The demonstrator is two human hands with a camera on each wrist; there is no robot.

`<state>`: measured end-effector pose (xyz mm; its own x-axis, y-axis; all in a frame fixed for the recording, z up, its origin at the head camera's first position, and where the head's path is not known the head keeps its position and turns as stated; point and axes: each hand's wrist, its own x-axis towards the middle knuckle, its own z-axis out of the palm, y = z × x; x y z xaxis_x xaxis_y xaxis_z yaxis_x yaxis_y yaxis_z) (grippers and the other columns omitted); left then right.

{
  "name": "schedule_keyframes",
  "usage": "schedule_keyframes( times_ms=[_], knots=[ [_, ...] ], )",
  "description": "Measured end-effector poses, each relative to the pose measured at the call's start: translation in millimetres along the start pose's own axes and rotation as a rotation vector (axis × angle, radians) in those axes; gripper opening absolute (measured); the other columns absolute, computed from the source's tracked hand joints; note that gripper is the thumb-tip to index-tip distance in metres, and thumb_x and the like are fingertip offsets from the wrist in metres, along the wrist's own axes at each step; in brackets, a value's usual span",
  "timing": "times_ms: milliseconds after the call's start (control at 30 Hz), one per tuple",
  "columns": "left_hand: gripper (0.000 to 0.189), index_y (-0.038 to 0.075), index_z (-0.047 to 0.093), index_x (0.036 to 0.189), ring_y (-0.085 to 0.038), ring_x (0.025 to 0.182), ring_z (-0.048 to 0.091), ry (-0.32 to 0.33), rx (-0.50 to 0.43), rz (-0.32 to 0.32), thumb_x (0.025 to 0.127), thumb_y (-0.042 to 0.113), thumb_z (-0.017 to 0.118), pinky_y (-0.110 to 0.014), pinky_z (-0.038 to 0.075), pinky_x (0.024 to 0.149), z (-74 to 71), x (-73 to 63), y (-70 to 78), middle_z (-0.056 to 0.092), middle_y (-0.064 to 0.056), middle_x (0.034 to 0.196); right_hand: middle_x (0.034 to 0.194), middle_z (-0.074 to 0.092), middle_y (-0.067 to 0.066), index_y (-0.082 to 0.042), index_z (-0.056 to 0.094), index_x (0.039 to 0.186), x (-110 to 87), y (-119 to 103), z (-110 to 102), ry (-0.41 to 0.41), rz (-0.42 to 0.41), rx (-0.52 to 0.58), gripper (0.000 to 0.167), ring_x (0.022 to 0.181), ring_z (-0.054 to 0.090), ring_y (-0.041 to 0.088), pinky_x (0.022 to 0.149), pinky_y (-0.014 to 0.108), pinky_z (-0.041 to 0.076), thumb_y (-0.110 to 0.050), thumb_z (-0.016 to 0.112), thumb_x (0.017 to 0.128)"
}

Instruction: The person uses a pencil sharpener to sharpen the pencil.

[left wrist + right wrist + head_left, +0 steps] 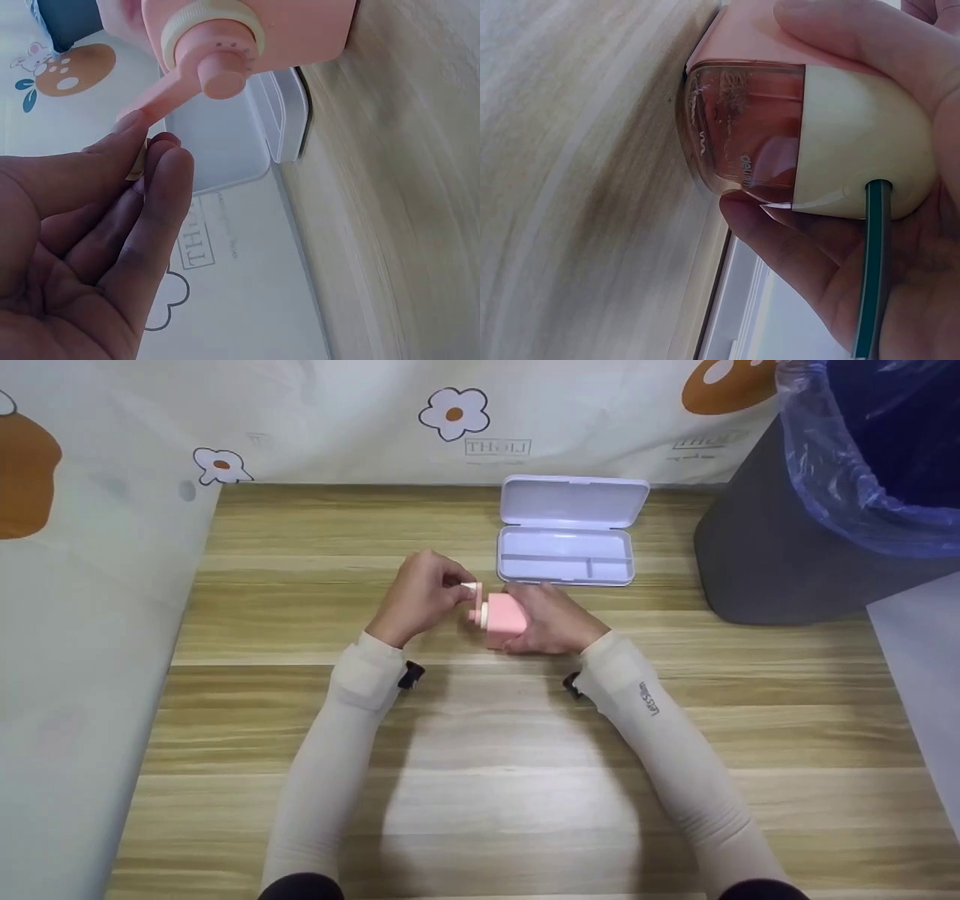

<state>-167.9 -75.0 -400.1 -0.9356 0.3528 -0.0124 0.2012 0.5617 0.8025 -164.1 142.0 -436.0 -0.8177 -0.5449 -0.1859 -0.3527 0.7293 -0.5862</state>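
Observation:
A pink and cream crank pencil sharpener (504, 621) is gripped around its body by my right hand (553, 619). In the right wrist view, its clear shavings window (750, 135) faces the camera, and a green-and-grey striped pencil (876, 270) sticks out of the hole in its cream end. My left hand (427, 592) pinches the cream knob at the end of the pink crank arm (166, 99) between thumb and fingers. Much of the knob is hidden by those fingers. The crank arm points away from me, toward the back of the table.
Just behind the sharpener lies an open lavender pencil case (574, 506), its lid raised and its compartments bare. A grey trash bin (757, 547) with a clear blue liner stands at the right. Patterned cloth (337, 427) covers the wall at the back and left of the wooden table (510, 810).

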Motion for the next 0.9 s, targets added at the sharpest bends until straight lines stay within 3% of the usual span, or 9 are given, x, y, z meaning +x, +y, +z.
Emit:
schedule_keyframes(
  times_ms=[400, 700, 900],
  knots=[
    [0.005, 0.001, 0.08, 0.087, -0.016, 0.071, 0.065, -0.008, -0.031, 0.06, 0.083, 0.0, 0.078, -0.029, 0.053, 0.066, -1.6, -12.8, 2.2, 0.075, -0.009, 0.083, 0.098, 0.062, 0.006, -0.003, 0.058, 0.122, 0.4, 1, 1, 0.007, -0.035, 0.005, 0.065, 0.085, 0.059, 0.023, 0.072, 0.036, 0.05, -0.023, 0.09, 0.069],
    [0.007, 0.001, 0.079, 0.087, -0.013, 0.066, 0.062, -0.152, -0.065, -0.057, 0.081, 0.001, 0.08, -0.025, 0.051, 0.06, -1.6, -26.1, 2.6, 0.075, -0.008, 0.081, 0.101, 0.062, 0.007, -0.002, 0.055, 0.127, -1.3, -1, -2, -0.026, 0.012, 0.011, 0.069, 0.087, 0.059, 0.024, 0.074, 0.037, 0.05, -0.022, 0.089, 0.07],
    [0.008, 0.003, 0.079, 0.084, -0.015, 0.07, 0.062, -0.212, -0.021, -0.062, 0.078, 0.0, 0.082, -0.029, 0.052, 0.065, 4.2, -29.9, -3.2, 0.075, -0.006, 0.082, 0.104, 0.062, 0.007, -0.003, 0.053, 0.131, -1.0, -1, -1, -0.022, 0.03, 0.014, 0.073, 0.09, 0.059, 0.024, 0.077, 0.038, 0.05, -0.022, 0.089, 0.07]
  ],
)
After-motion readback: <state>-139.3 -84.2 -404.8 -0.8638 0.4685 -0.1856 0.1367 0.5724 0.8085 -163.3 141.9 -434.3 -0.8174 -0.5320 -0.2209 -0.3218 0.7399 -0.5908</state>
